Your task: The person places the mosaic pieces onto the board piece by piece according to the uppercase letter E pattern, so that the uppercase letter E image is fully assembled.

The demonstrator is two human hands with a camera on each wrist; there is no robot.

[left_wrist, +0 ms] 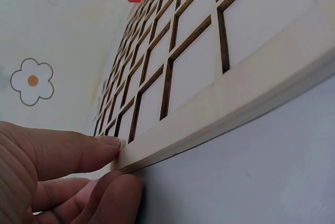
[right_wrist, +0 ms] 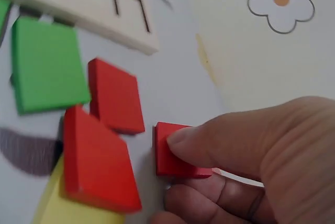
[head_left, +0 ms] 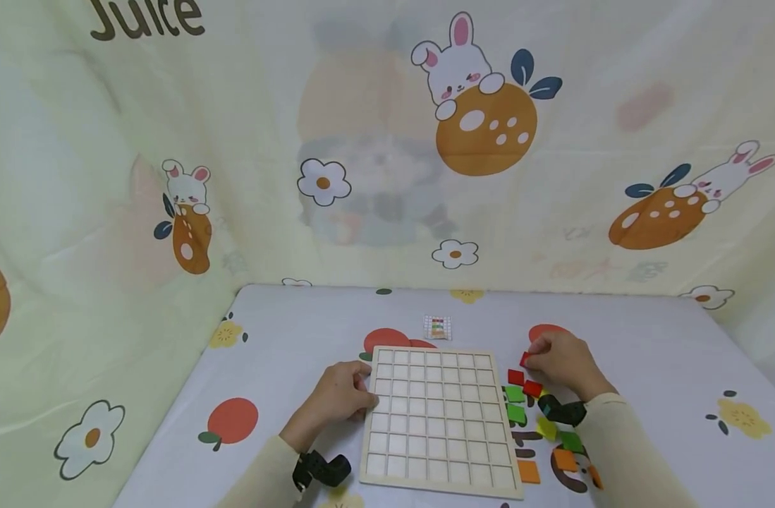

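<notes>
A pale wooden grid board (head_left: pixel 438 423) with square cells lies on the table, and its cells hold no tiles. My left hand (head_left: pixel 341 392) grips its left edge; in the left wrist view the thumb (left_wrist: pixel 78 150) lies on the rim with the fingers curled beneath it. Beyond the board's right edge, my right hand (head_left: pixel 561 360) pinches a red square tile (right_wrist: pixel 175 150) between thumb and fingers. Close by are two more red tiles (right_wrist: pixel 116 96), one of them resting partly on a yellow tile (right_wrist: pixel 65 203), and a green tile (right_wrist: pixel 49 64).
Several green, yellow and orange tiles (head_left: pixel 529 471) lie along the board's right side. Behind the board is a small card with a coloured pattern (head_left: pixel 438 327). A printed cloth (head_left: pixel 266 367) covers the table, and a printed curtain (head_left: pixel 374 268) hangs behind and at the sides.
</notes>
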